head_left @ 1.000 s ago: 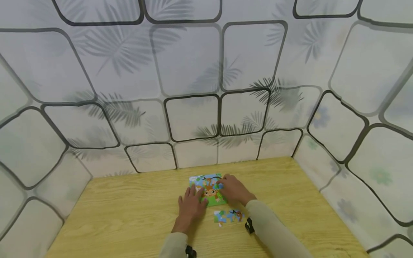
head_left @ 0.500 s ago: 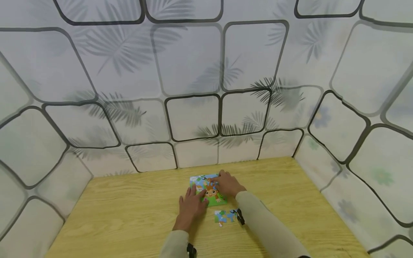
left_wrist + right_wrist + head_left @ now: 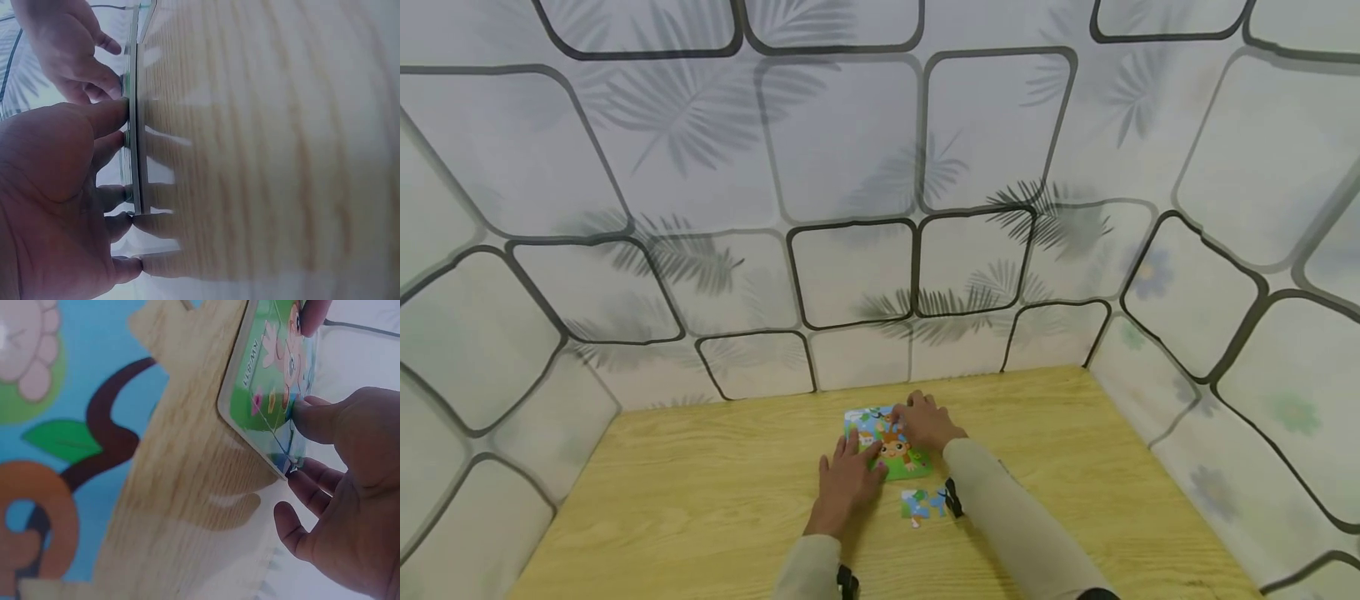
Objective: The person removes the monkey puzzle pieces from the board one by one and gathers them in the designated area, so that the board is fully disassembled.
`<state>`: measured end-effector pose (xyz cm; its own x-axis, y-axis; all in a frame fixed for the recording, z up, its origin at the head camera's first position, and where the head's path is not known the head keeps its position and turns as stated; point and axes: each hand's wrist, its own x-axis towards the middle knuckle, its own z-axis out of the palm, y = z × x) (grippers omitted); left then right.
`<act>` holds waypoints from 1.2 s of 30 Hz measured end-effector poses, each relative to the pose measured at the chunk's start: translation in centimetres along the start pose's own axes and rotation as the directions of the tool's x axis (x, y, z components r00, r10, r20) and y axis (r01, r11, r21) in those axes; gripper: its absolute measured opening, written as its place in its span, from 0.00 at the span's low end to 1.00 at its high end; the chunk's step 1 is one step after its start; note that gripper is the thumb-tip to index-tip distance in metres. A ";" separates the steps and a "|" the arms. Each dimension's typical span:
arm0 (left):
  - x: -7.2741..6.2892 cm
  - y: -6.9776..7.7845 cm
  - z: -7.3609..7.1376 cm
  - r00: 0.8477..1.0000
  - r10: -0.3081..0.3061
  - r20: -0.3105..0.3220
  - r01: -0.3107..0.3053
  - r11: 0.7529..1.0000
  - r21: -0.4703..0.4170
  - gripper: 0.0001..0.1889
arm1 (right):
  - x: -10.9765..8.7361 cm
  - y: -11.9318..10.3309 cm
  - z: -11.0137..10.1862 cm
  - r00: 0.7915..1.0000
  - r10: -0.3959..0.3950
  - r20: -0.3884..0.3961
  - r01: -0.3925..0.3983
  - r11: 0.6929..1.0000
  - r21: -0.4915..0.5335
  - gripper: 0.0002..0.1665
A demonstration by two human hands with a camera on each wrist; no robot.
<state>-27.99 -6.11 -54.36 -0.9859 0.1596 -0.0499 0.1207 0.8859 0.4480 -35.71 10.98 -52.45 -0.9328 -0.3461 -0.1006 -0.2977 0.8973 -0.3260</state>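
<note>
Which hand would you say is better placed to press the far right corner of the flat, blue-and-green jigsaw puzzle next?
Probably the right hand: it touches the jigsaw puzzle near that corner, while the left hand rests at the left edge.

A pale back wall [image 3: 853, 275] with dark rounded outlines [image 3: 916, 267] and grey leaf prints [image 3: 688, 104] rises behind the wood-grained table [image 3: 700, 500]. A right wall [image 3: 1195, 292] with faint flower prints [image 3: 1296, 413] flanks the table, opposite a left wall [image 3: 475, 333].
</note>
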 end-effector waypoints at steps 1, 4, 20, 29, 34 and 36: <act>0.0 0.0 0.0 1.000 0.000 0.001 0.000 1.000 0.005 0.24 | 0.0 0.0 -0.1 1.000 -0.001 0.004 0.001 1.000 0.006 0.11; 0.1 0.1 0.0 1.000 -0.005 0.009 0.005 1.000 0.016 0.24 | 0.1 0.0 -0.2 1.000 -0.022 0.007 0.021 1.000 0.022 0.09; 0.4 -0.3 0.1 0.999 0.030 -0.030 -0.028 0.998 0.055 0.23 | -0.1 1.9 0.3 0.978 -0.059 -0.201 0.122 0.941 0.315 0.09; 0.2 -0.8 -0.1 0.997 0.051 -0.065 -0.050 0.999 0.020 0.23 | -2.3 3.0 0.2 0.973 0.006 -0.231 0.078 0.933 0.352 0.22; 0.0 -1.0 -0.3 0.996 0.056 -0.065 -0.056 0.998 0.006 0.23 | -4.2 3.9 -0.1 0.973 0.057 -0.223 0.033 0.925 0.379 0.21; 0.0 -1.0 -0.2 0.996 0.060 -0.071 -0.059 0.998 0.007 0.22 | -5.0 4.3 -0.2 0.972 0.071 -0.225 0.022 0.922 0.387 0.20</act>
<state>-28.11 -7.12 -54.64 -0.9827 0.1806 0.0408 0.1798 0.8778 0.4441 -32.37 16.58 -53.16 -0.9734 -0.2107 0.0904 -0.2163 0.7131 -0.6668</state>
